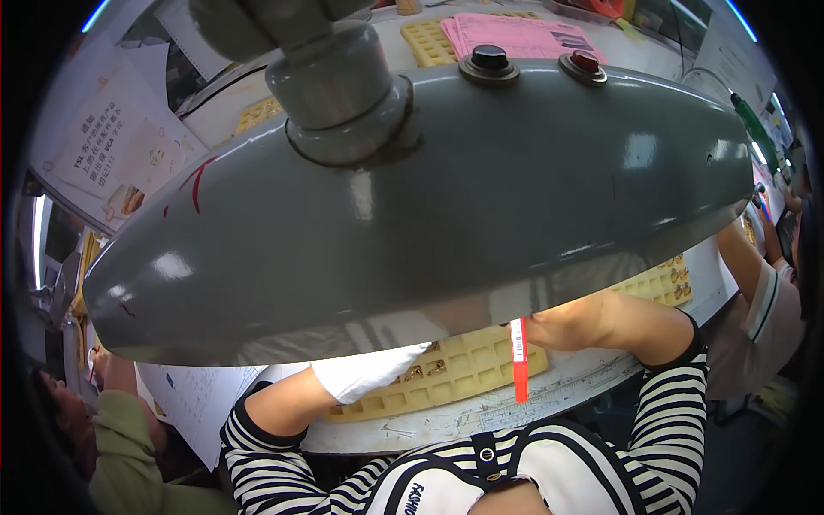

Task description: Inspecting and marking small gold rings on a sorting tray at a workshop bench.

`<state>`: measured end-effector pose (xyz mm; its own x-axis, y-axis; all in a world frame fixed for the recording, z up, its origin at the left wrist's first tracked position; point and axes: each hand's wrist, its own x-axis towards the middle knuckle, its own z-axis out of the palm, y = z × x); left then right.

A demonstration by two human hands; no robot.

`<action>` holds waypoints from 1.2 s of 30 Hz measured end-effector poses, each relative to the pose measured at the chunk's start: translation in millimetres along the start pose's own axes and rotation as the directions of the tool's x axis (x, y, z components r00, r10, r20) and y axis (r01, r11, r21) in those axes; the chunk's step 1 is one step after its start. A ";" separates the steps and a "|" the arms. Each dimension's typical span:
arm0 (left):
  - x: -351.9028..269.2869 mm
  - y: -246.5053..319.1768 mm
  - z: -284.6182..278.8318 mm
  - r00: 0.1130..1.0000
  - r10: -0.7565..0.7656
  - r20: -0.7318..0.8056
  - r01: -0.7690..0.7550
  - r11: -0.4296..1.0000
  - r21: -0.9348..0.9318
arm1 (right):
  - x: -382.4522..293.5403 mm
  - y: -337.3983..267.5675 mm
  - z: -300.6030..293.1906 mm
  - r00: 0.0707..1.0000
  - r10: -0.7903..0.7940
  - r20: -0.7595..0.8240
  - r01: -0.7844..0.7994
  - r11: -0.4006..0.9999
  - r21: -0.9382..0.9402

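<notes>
A white glove or cloth cover (370, 373) is on my left hand (405, 354), above a yellow compartment tray (476, 367). The lamp head hides its fingers, so I cannot see what they hold. Several gold-coloured rings (438, 367) sit in the tray's compartments beside the glove. My bare right hand (547, 329) is over the tray's right end, its fingertips mostly hidden by the lamp. From it a red marker (519, 360) with a white label points down towards me, seemingly held in the fingers.
A large grey lamp head (418, 212) blocks the middle of the view. Another yellow tray (656, 280) with rings lies right. Pink papers (515, 35) rest on a tray behind the lamp. Written sheets (193, 399) lie left. People sit at left (129, 444) and right (753, 322).
</notes>
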<state>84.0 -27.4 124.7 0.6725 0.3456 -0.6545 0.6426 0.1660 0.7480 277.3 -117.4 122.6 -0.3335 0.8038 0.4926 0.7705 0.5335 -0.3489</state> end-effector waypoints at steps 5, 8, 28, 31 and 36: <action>18.3 -50.3 -16.7 0.983 0.180 0.043 -0.170 0.970 -0.174 | -1.0 17.7 -8.6 0.966 0.150 0.209 -0.162 0.986 0.041; 19.3 -49.5 -15.7 0.981 0.190 0.047 -0.184 0.977 -0.104 | 3.0 4.3 -12.0 0.953 0.195 0.233 -0.188 0.981 -0.053; 1.6 -23.5 -14.0 0.903 0.423 -0.076 -0.424 0.906 0.002 | 4.6 8.0 -18.4 0.897 0.314 0.310 -0.313 0.948 -0.056; 7.4 -40.9 -19.3 0.835 0.546 -0.062 -0.546 0.838 0.022 | 12.7 -0.8 -23.1 0.879 0.271 0.393 -0.278 0.960 -0.040; 3.6 -26.7 -17.2 0.743 0.664 0.087 -0.669 0.741 0.058 | 10.4 -0.3 -14.6 0.860 0.233 0.455 -0.221 0.972 -0.079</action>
<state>63.0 -14.7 104.3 0.9580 0.2869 0.0009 0.0475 -0.1618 0.9857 281.5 -113.1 139.4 -0.3542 0.9349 -0.0202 0.8657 0.3197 -0.3851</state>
